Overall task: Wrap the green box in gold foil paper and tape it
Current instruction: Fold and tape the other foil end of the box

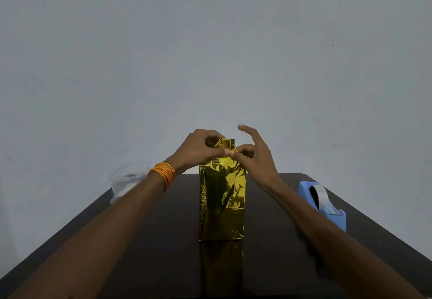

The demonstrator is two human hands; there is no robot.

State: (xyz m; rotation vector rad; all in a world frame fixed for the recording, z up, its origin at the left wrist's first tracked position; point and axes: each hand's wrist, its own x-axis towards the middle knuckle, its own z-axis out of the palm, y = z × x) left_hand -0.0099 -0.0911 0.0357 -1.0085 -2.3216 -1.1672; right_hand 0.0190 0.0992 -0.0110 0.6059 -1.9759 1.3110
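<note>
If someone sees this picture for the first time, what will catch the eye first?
The shiny gold foil paper, wrapped tall and upright at the middle of the dark table, stands out first. The left hand and the right hand pinch its folded top. A blue tape dispenser sits at the table's right side.

Left hand (198, 149): bare.
Wristband (163, 174): orange thread wound round the left wrist in many turns, the strands lying close side by side in a broad cuff.
Left forearm (112, 224): bare along the whole length that shows.
Right hand (256, 158): bare.
Right forearm (327, 235): bare from the wrist to the frame's edge.
</note>
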